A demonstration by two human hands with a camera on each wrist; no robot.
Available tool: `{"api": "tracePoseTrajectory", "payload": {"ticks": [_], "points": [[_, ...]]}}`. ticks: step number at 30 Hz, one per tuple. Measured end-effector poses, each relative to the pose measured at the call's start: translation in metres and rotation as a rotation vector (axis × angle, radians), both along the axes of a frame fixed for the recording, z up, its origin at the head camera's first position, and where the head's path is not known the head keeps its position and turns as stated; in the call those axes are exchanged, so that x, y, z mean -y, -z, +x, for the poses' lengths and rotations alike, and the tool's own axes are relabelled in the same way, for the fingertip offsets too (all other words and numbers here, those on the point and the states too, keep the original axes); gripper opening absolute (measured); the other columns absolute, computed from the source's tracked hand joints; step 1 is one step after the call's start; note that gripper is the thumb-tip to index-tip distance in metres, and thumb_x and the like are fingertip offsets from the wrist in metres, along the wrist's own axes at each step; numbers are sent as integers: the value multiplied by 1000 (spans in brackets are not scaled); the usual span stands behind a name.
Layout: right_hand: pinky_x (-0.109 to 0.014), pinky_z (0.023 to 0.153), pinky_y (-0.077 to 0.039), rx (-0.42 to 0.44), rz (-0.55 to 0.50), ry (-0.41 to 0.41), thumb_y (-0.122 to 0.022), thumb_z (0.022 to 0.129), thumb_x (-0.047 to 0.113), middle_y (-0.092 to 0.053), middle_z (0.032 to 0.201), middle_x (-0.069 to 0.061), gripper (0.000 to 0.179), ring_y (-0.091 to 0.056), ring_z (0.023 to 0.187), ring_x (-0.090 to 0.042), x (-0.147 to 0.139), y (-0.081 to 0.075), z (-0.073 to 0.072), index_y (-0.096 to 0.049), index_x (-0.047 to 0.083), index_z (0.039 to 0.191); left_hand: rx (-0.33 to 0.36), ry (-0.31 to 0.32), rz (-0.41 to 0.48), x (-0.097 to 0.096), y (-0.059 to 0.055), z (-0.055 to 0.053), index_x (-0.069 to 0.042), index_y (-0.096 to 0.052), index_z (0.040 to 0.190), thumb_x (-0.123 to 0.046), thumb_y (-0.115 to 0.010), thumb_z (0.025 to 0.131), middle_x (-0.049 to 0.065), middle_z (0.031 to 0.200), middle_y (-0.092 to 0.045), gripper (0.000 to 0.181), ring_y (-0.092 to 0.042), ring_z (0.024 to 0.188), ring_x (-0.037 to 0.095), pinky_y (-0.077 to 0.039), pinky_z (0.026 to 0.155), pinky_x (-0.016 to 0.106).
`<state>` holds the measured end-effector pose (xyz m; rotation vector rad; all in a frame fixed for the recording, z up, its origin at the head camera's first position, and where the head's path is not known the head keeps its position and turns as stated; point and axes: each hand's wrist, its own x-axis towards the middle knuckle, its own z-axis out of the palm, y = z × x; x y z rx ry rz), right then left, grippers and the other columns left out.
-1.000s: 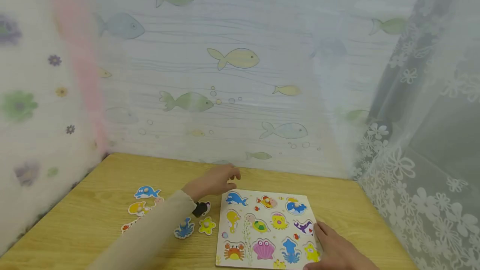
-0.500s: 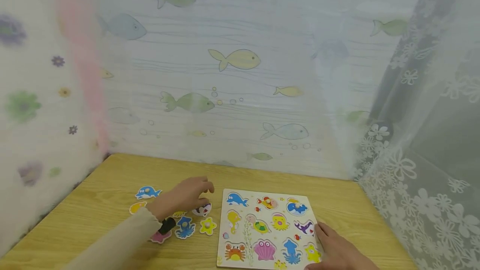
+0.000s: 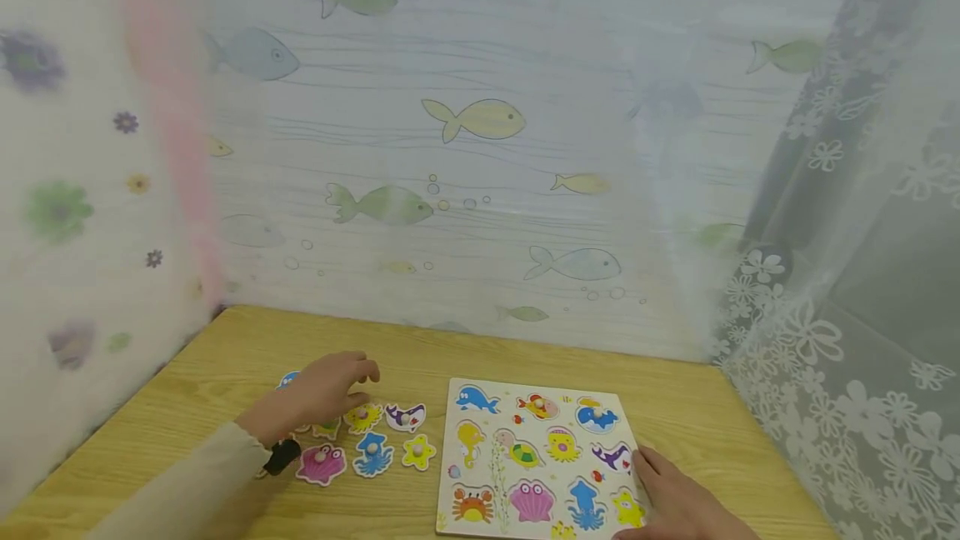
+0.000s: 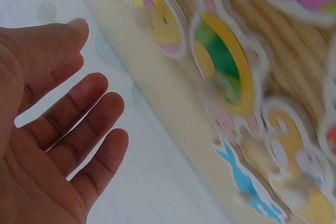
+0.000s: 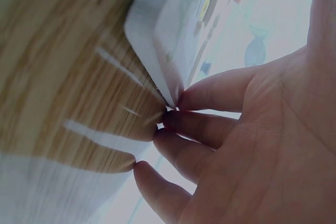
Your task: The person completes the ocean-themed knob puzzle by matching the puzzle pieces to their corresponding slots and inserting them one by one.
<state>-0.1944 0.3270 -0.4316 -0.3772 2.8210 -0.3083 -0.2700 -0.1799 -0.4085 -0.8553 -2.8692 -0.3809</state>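
My left hand [image 3: 318, 394] hovers over the loose puzzle pieces with fingers apart, holding nothing. Near its fingertips lie a yellow octopus piece [image 3: 363, 417] and a purple shark piece [image 3: 405, 417]. The left wrist view shows a turtle piece [image 4: 226, 59], a seahorse piece [image 4: 299, 166] and a dolphin piece [image 4: 249, 187] close by; the arm partly covers these in the head view. A white puzzle board [image 3: 552, 472] lies to the right. My right hand [image 3: 682, 498] rests against its right edge, fingertips [image 5: 194, 95] touching the board's side and the table.
A pink shell piece [image 3: 321, 464], a blue squid piece [image 3: 372, 455] and a yellow starfish piece [image 3: 418, 452] lie left of the board. Knobbed fish [image 3: 537, 407] and whale [image 3: 597, 416] pieces sit in the board. A fish-print curtain [image 3: 472, 190] hangs behind the wooden table [image 3: 420, 348].
My left hand has moved left from beside the board's far left corner to above the loose pieces, uncovering the shark and octopus pieces. My right hand stays at the board's edge.
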Motion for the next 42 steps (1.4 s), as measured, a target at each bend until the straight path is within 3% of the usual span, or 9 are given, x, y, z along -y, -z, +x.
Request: {"api": "tracePoseTrajectory", "payload": {"ticks": [8, 19, 32, 42], "points": [[-57, 91, -42, 5, -7, 9, -71, 68, 66, -31, 145, -28, 115, -38, 128, -46, -2, 2, 0, -31, -12, 142, -50, -61, 10, 39, 2, -2, -10, -64, 104, -14, -74, 83, 2, 92, -58, 23, -58, 83, 21, -48, 70, 39], [-57, 93, -41, 17, 9, 33, -71, 66, 68, -32, 145, -28, 117, -37, 129, -45, -1, 1, -1, -32, -12, 141, 4, -152, 41, 76, 8, -4, -8, -65, 101, -12, -72, 83, 2, 90, -58, 21, -56, 81, 21, -48, 69, 39], [-57, 93, -41, 10, 17, 41, -70, 65, 70, -33, 145, -27, 118, -38, 128, -43, 1, 1, 0, -32, -11, 142, 96, -207, 40, 90, 16, -16, -8, -65, 95, -9, -69, 83, -2, 81, -54, 13, -49, 72, 15, -45, 66, 37], [-56, 94, -41, 2, 15, 33, -70, 66, 70, -32, 145, -27, 118, -39, 128, -43, 3, 0, 2, -32, -12, 142, 108, -219, 51, 91, 23, -21, -10, -65, 91, -7, -68, 83, -2, 78, -51, 8, -45, 70, 15, -43, 66, 35]]}}
